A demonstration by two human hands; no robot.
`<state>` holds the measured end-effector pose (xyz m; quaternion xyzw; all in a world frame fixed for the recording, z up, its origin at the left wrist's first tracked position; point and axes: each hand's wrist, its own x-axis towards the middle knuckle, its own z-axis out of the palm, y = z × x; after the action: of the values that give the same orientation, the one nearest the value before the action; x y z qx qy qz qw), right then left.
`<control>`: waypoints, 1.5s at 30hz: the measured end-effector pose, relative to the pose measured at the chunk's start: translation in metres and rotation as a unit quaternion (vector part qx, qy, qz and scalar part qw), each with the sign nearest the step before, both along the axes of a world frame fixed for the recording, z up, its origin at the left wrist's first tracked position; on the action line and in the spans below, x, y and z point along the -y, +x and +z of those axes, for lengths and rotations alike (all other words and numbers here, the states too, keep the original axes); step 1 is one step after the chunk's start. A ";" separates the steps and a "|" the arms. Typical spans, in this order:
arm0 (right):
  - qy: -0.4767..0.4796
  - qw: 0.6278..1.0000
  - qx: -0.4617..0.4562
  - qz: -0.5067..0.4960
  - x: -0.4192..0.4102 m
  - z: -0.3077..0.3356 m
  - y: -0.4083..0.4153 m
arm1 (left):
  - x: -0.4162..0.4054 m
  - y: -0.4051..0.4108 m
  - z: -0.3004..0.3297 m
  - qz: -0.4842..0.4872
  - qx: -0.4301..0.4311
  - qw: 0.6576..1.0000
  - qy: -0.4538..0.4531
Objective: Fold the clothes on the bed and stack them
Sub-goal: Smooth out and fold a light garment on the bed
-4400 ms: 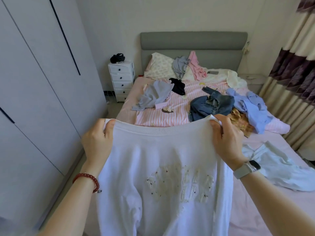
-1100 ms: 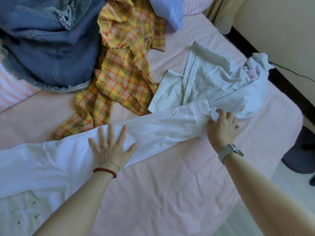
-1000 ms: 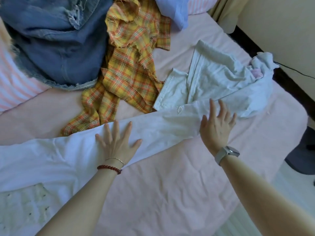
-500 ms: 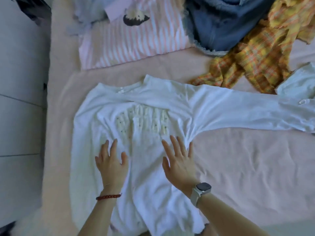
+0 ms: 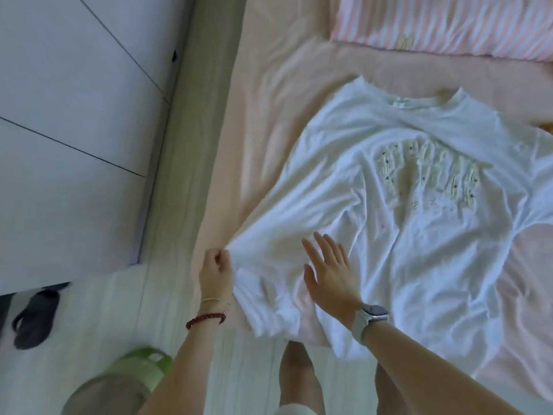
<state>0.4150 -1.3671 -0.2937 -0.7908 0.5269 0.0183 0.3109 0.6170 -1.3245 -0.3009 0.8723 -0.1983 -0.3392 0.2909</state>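
Left hand (image 5: 216, 269) off shirt body, now pinching white shirt (image 5: 419, 235) sleeve at bed (image 5: 269, 85) left edge; right hand (image 5: 329, 271) flat, fingers spread, just beside; sleeve runs leftward

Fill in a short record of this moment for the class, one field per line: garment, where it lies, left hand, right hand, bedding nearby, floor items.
garment: white shirt with a pale printed design on it
where it lies: spread on the pink bed sheet, neckline away from the person
left hand: left hand pinches the shirt's left sleeve end at the bed's edge
right hand: right hand rests flat, fingers straight, on the shirt
bedding nearby: pink striped cover beyond the neckline
floor items: green stool, dark slipper
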 end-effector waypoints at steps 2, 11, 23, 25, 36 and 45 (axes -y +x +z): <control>0.007 1.000 -0.001 0.007 0.002 0.003 0.013 | 0.008 0.042 0.003 0.064 0.091 0.993 -0.044; 0.035 0.996 0.010 0.087 0.016 0.003 0.097 | -0.021 0.106 -0.022 -0.129 -0.156 0.977 0.062; 0.454 0.787 0.193 -0.370 0.040 0.018 0.200 | -0.042 0.110 0.044 -0.414 -0.051 0.909 -0.021; 0.383 0.822 0.166 -0.388 0.038 0.018 0.205 | -0.053 0.103 0.046 -0.377 -0.176 0.909 -0.001; 0.048 0.854 0.066 -0.515 0.043 0.025 0.029 | -0.004 0.082 0.007 -0.273 -0.109 0.956 0.015; 0.207 0.884 -0.041 -0.418 0.000 -0.011 0.006 | 0.107 0.002 -0.003 -0.538 0.147 0.824 -0.099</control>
<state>0.4211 -1.3669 -0.3051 -0.4136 0.8050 0.0275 0.4245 0.6188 -1.4319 -0.3042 0.6331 -0.7094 -0.2878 0.1145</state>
